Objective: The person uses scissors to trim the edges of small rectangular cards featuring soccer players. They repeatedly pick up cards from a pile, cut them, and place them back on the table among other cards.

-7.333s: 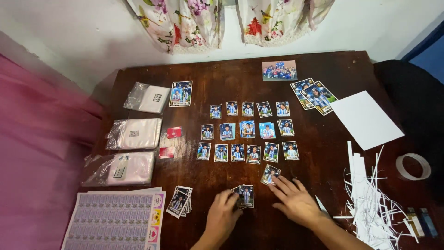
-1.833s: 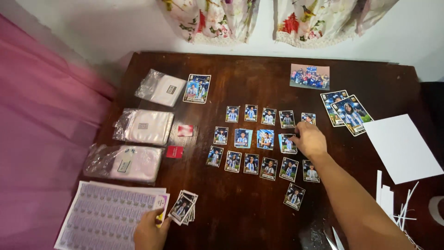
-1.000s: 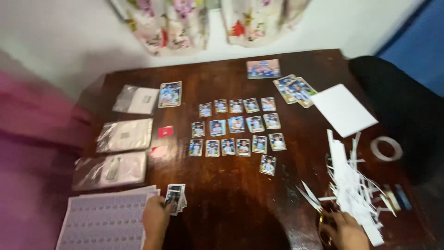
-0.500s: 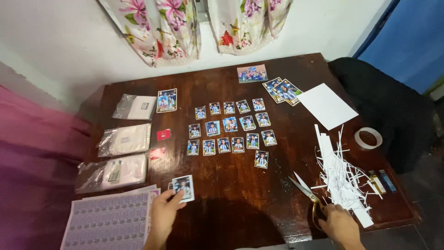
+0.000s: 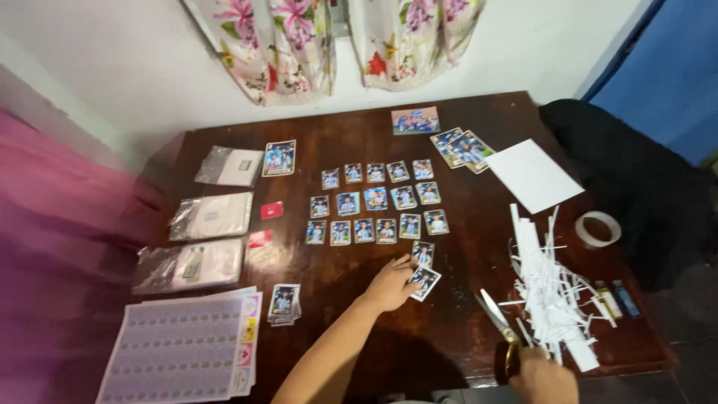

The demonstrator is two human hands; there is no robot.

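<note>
Since half second ago: your left hand (image 5: 389, 284) has left small card stack (image 5: 283, 303), now pressing loose card (image 5: 424, 282) flat, fingers spread, below card grid (image 5: 378, 202). Your right hand (image 5: 542, 378) closing round scissors (image 5: 499, 329). Grid three rows full, fourth starting. Cards glossy, rectangular; paper strips (image 5: 550, 288) thin, white.

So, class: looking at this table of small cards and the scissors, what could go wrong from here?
1. The right hand grips the scissors at the table's front edge, blades open; a slip could nick a finger.
2. The left hand presses a card beside the card rows; a nudge could upset them.
3. The paper strips lie loosely piled and might slide off.
</note>
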